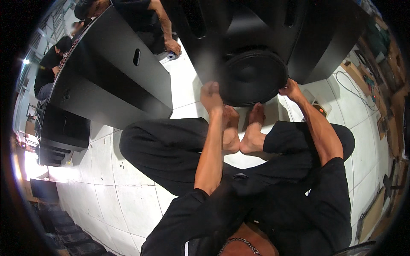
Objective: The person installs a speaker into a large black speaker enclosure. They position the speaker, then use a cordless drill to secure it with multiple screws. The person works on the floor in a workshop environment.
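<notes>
A round black speaker woofer (256,77) with a raised rim stands tilted at the front of a large black speaker cabinet (256,25), just past my bare feet. At its left edge is my left hand (211,97), its fingers curled closed on the rim; some of the grip is smeared and hidden. On the opposite side, the fingers of my right hand (292,91) pinch the woofer's right rim. The woofer's back side is out of sight, and whether it touches the cabinet cannot be made out.
Another black cabinet (111,72) stands to my left. Beyond it, a co-worker's hand (172,46) grips a small round item. A cable (356,94) and a small case with an orange spot (320,109) lie right. Wooden boards line the right edge. White floor tiles (132,205) surround me.
</notes>
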`<action>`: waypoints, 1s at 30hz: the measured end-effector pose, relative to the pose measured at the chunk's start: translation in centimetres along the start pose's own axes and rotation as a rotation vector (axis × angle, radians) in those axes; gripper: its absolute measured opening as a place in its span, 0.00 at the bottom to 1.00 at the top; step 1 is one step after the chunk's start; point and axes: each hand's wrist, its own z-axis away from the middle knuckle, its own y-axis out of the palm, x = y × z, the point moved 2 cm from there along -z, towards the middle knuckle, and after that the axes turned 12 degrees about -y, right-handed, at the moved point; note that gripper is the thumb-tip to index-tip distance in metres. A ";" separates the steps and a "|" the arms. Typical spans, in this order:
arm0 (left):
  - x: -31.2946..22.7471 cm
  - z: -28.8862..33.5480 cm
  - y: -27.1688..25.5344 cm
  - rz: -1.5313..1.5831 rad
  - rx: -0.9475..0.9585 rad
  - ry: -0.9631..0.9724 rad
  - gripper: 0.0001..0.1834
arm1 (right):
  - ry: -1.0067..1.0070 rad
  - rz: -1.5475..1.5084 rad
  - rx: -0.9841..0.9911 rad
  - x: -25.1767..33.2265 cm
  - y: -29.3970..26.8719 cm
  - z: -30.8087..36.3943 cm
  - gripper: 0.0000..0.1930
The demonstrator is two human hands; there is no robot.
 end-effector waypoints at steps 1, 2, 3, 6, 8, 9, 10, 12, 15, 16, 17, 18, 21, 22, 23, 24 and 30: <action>-0.2 0.3 0.3 0.009 0.014 0.016 0.10 | 0.027 -0.081 -0.040 -1.1 -0.6 0.2 0.16; -0.4 0.6 0.4 0.017 0.027 0.033 0.09 | -0.008 -0.069 -0.027 -2.3 -1.5 -0.3 0.15; -0.6 0.7 0.3 0.018 0.039 0.053 0.09 | -0.032 -0.025 -0.015 -1.9 -1.4 -0.5 0.15; -1.6 0.3 -0.5 -0.045 0.020 0.117 0.08 | -0.073 0.166 0.015 -0.8 -2.0 -1.7 0.15; -1.7 0.5 -0.1 -0.020 0.006 0.144 0.08 | -0.053 0.368 0.034 -0.4 -3.1 -3.3 0.14; -1.5 0.2 -0.3 -0.017 -0.019 0.142 0.08 | -0.081 0.279 0.031 0.1 -2.4 -3.2 0.13; -1.4 -0.3 -0.5 -0.010 -0.041 0.142 0.08 | -0.110 0.191 0.024 1.1 -1.4 -3.3 0.13; -1.2 -1.0 -0.7 -0.040 -0.075 0.162 0.08 | -0.127 0.119 0.001 1.1 -0.5 -3.7 0.10; -0.7 -1.0 -0.7 -0.097 -0.083 0.199 0.10 | -0.184 0.289 -0.025 0.0 -0.6 -3.4 0.08; -0.6 -0.9 -0.6 -0.082 -0.069 0.196 0.10 | -0.167 0.308 -0.032 -0.1 -0.4 -3.3 0.08; -0.6 -0.9 -0.6 -0.067 -0.055 0.194 0.11 | -0.152 0.328 -0.038 -0.2 -0.4 -3.4 0.08; -0.8 -0.8 -0.5 -0.084 -0.074 0.203 0.11 | -0.135 0.351 -0.042 -0.2 -0.4 -3.4 0.08; -1.5 -0.2 -0.1 -0.132 -0.123 0.244 0.13 | -0.174 0.271 -0.118 -1.2 -0.1 -2.8 0.07; -1.8 0.0 0.0 -0.145 -0.143 0.270 0.13 | -0.170 0.376 -0.077 -1.8 -0.4 -2.9 0.10; -1.6 0.2 0.2 -0.157 -0.163 0.295 0.14 | -0.165 0.480 -0.034 -2.3 -1.0 -3.3 0.12; -1.0 0.4 0.4 -0.138 -0.162 0.240 0.15 | -0.158 0.585 0.012 -3.0 -1.5 -3.3 0.14; -2.1 0.8 -0.2 -0.162 -0.248 0.220 0.15 | -0.180 0.591 -0.060 0.1 -0.2 -2.6 0.18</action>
